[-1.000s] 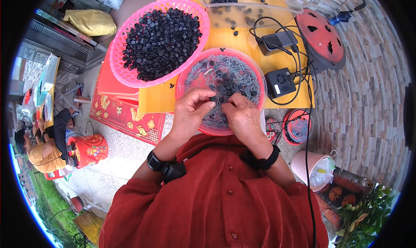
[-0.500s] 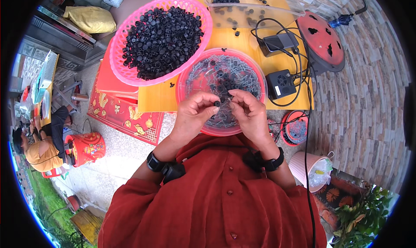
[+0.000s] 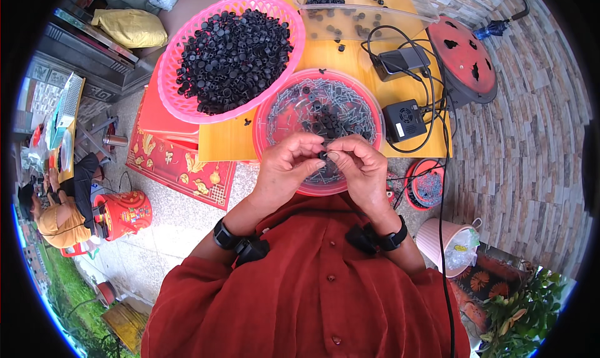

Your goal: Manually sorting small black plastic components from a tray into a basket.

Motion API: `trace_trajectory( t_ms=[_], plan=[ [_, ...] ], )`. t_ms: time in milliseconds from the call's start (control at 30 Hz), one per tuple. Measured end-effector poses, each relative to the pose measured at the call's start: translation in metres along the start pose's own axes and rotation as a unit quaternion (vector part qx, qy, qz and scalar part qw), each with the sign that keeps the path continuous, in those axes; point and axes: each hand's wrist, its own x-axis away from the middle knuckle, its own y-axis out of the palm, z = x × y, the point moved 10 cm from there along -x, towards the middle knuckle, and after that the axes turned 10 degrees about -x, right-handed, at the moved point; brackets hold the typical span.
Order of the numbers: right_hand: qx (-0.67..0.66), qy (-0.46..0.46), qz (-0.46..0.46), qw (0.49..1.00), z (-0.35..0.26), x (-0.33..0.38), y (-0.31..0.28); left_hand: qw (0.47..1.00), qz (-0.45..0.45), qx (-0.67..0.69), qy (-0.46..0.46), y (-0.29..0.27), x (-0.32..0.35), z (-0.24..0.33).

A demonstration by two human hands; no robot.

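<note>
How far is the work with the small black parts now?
Done: some black parts lie in the clear tray. In hand: left hand and right hand pinch one small black part over the red bowl of screws. Left: the pink basket is heaped with black caps.

Behind the work, a pink basket (image 3: 169, 76) heaped with black caps sits on the yellow tabletop (image 3: 231, 139), beside a clear tray (image 3: 369, 20) with a few more caps, a black power adapter (image 3: 404, 120) and a second black box (image 3: 400, 61) with tangled cables. To the right lie a red round cable reel (image 3: 465, 58), a blue umbrella (image 3: 500, 26) on the brick paving, a small red dish (image 3: 425, 186) and a pink bucket (image 3: 437, 239) near a potted plant (image 3: 525, 308). To the left are a red patterned mat (image 3: 175, 164), a red tin (image 3: 122, 214), a yellow sack (image 3: 131, 28) and a seated person (image 3: 59, 211).
</note>
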Motion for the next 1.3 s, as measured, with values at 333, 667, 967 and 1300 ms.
trace_trajectory(
  t_ms=[333,667,967,1300],
  plan=[
    [0.136,-0.077,-0.055,0.986,-0.022,0.001,0.015,1.0,-0.013,0.014,0.009,0.002,0.002,-0.002],
    [-0.17,0.251,-0.005,0.953,0.048,0.019,0.003,0.999,0.039,0.03,0.012,0.0,-0.002,0.003],
    [-0.405,0.283,-0.011,0.87,0.057,0.025,0.011,0.991,-0.028,-0.1,0.08,0.01,-0.01,0.013],
    [-0.4,0.238,0.013,0.885,0.043,0.02,-0.011,0.969,0.126,-0.201,0.064,-0.084,-0.054,0.072]
  ],
)
